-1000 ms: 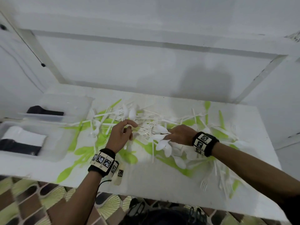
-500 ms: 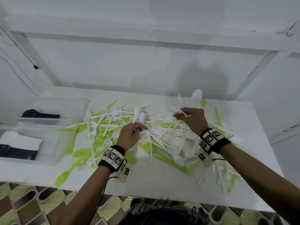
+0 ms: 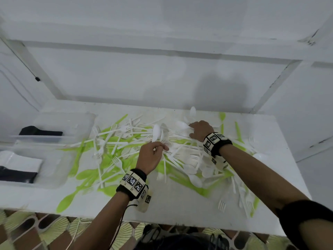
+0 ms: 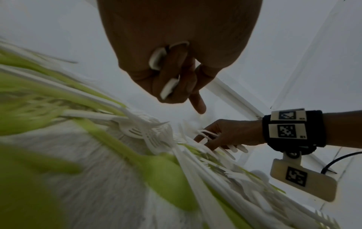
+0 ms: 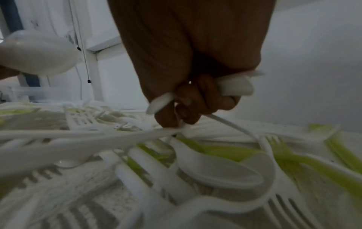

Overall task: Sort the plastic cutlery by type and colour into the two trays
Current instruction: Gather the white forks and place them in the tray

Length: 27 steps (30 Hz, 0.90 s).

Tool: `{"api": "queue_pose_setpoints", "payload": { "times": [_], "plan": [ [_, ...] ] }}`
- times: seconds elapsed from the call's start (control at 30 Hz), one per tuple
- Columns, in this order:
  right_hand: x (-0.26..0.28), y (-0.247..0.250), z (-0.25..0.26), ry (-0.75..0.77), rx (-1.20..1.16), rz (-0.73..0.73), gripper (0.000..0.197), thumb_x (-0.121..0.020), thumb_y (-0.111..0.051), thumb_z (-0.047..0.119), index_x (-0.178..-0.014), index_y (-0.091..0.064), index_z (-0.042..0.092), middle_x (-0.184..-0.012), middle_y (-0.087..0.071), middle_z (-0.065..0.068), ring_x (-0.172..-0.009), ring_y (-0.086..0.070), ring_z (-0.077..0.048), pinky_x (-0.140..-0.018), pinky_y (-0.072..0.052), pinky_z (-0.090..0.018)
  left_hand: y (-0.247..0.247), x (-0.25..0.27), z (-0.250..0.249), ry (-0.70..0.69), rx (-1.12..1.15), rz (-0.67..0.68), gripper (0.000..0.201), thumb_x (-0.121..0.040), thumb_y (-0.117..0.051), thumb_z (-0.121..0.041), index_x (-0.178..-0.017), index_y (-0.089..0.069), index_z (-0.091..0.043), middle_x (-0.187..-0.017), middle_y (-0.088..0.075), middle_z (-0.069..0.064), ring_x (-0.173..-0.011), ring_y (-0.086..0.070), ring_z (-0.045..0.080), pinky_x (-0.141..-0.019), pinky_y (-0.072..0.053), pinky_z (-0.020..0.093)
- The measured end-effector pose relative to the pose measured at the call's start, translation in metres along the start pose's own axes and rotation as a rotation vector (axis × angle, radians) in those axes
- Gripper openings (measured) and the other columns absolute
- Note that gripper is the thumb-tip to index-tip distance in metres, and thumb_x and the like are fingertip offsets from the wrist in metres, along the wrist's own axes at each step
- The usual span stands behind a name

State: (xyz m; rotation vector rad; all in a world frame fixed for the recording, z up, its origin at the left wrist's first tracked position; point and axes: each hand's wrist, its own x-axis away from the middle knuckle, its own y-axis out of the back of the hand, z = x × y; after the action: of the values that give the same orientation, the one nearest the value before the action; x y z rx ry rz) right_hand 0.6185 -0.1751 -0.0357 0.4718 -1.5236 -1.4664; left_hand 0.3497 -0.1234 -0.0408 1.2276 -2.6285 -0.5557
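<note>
Head view, spoons: left hand (image 3: 151,156) gripped white spoons (image 3: 156,132), handles in the fist, bowls pointing away toward the wall; right hand (image 3: 201,130) held white spoons (image 3: 182,124) at the far side of the cutlery pile (image 3: 115,156).
Head view, change: right hand was lower than 0.5 s ago, down on the pile.
Head view, trays: far tray (image 3: 72,123) and near tray (image 3: 54,170) sat left of the pile, holding black cutlery; near tray also white.
Left wrist view, fingers: curled round white handles (image 4: 169,88), index finger extended.
Right wrist view, fingers: curled round white handles (image 5: 235,86).
</note>
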Motion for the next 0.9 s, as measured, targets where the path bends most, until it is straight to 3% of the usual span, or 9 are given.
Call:
{"api": "queue_pose_setpoints", "payload": {
  "times": [0.13, 0.23, 0.37, 0.47, 0.53, 0.63, 0.7, 0.8, 0.9],
  "plan": [
    [-0.007, -0.002, 0.005, 0.061, 0.086, 0.005, 0.054, -0.092, -0.068, 0.039, -0.141, -0.055, 0.023, -0.139, -0.055, -0.014, -0.13, -0.05, -0.033, -0.103, -0.041, -0.037, 0.009, 0.014, 0.016, 0.025, -0.01, -0.037, 0.035, -0.093, -0.051, -0.008, -0.08, -0.078, -0.026, -0.094, -0.076, -0.014, -0.088, -0.068, 0.014, -0.078, -0.054, 0.04],
    [-0.006, -0.001, 0.005, 0.111, 0.093, -0.034, 0.02, -0.088, -0.072, 0.037, -0.104, -0.067, 0.025, -0.12, -0.065, -0.012, -0.116, -0.059, -0.033, -0.086, -0.045, -0.034, 0.012, 0.019, 0.026, 0.04, -0.033, -0.036, 0.037, -0.094, -0.053, -0.004, -0.079, -0.077, -0.029, -0.097, -0.075, -0.016, -0.095, -0.067, 0.007, -0.084, -0.054, 0.037],
    [0.003, -0.004, -0.001, 0.223, 0.104, -0.12, 0.031, -0.096, -0.061, 0.039, -0.12, -0.07, 0.021, -0.115, -0.069, -0.011, -0.115, -0.061, -0.032, -0.088, -0.046, -0.036, 0.009, 0.014, 0.027, 0.0, -0.019, -0.01, 0.033, -0.094, -0.054, -0.008, -0.084, -0.078, -0.029, -0.097, -0.076, -0.012, -0.083, -0.067, 0.012, -0.072, -0.052, 0.034],
    [0.012, -0.006, -0.002, 0.353, 0.125, -0.213, 0.022, -0.096, -0.06, 0.035, -0.107, -0.069, 0.018, -0.094, -0.07, -0.009, -0.098, -0.065, -0.034, -0.075, -0.044, -0.035, 0.002, 0.009, 0.019, -0.074, -0.033, 0.008, 0.027, -0.089, -0.055, -0.018, -0.089, -0.079, -0.03, -0.087, -0.074, -0.007, -0.074, -0.061, 0.011, -0.069, -0.047, 0.02],
    [0.019, -0.006, -0.002, 0.442, 0.077, -0.329, 0.014, -0.091, -0.066, 0.029, -0.096, -0.068, 0.015, -0.079, -0.065, -0.007, -0.078, -0.066, -0.035, -0.064, -0.037, -0.031, -0.001, 0.007, 0.012, -0.137, -0.077, 0.02, 0.021, -0.091, -0.064, -0.014, -0.092, -0.08, -0.027, -0.073, -0.062, -0.006, -0.067, -0.053, 0.009, -0.066, -0.038, 0.009],
    [0.033, -0.003, -0.001, 0.526, -0.041, -0.523, 0.016, -0.084, -0.07, 0.027, -0.092, -0.065, 0.014, -0.071, -0.059, -0.002, -0.057, -0.062, -0.031, -0.051, -0.04, -0.028, -0.006, 0.004, 0.003, -0.225, -0.141, 0.101, 0.013, -0.091, -0.074, -0.019, -0.094, -0.079, -0.03, -0.067, -0.048, -0.008, -0.064, -0.049, 0.009, -0.064, -0.035, 0.013],
    [0.04, 0.003, 0.001, 0.506, -0.136, -0.678, 0.019, -0.085, -0.069, 0.028, -0.095, -0.063, 0.013, -0.073, -0.058, 0.001, -0.056, -0.059, -0.026, -0.05, -0.046, -0.029, -0.012, 0.004, 0.001, -0.261, -0.159, 0.149, 0.009, -0.089, -0.075, -0.027, -0.093, -0.078, -0.034, -0.068, -0.048, -0.009, -0.065, -0.049, 0.008, -0.06, -0.033, 0.014],
    [0.051, 0.017, 0.0, 0.362, -0.368, -0.864, 0.02, -0.083, -0.077, 0.022, -0.09, -0.062, 0.011, -0.07, -0.061, 0.002, -0.055, -0.056, -0.018, -0.059, -0.045, -0.024, -0.023, 0.004, 0.005, -0.301, -0.294, 0.188, 0.012, -0.087, -0.068, -0.045, -0.095, -0.075, -0.041, -0.074, -0.05, -0.014, -0.068, -0.051, 0.002, -0.06, -0.031, 0.012],
    [0.065, 0.025, -0.008, 0.196, -0.604, -0.876, 0.017, -0.087, -0.075, 0.02, -0.097, -0.065, 0.011, -0.075, -0.068, 0.004, -0.056, -0.053, -0.009, -0.061, -0.044, -0.015, -0.032, 0.007, 0.007, -0.385, -0.449, 0.305, 0.016, -0.085, -0.073, -0.041, -0.101, -0.073, -0.041, -0.094, -0.063, -0.019, -0.08, -0.058, -0.002, -0.067, -0.042, 0.019]
  ]
}}
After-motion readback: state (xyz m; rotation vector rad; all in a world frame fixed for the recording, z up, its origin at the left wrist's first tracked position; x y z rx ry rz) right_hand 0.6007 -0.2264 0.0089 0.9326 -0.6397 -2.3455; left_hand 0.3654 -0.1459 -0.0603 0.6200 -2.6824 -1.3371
